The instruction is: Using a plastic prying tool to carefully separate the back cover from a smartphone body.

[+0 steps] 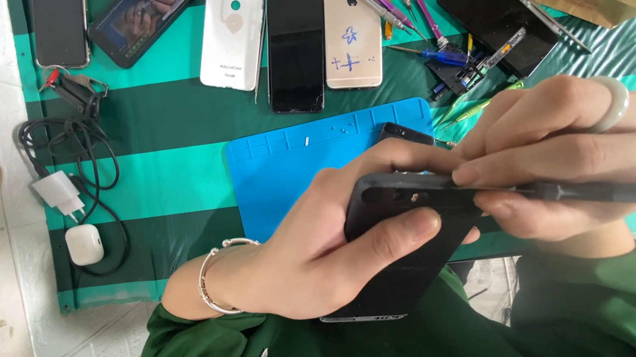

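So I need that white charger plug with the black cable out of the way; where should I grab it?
Pinch the white charger plug across its flat sides, coming from above; it lies flat on the striped mat, and its black cable loops beside it.

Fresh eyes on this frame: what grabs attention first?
Front and centre, the left hand grips a black phone while the right hand, wearing a pale ring, presses a dark tool along its top edge. Behind lie a blue mat and a row of phones on green striped cloth.
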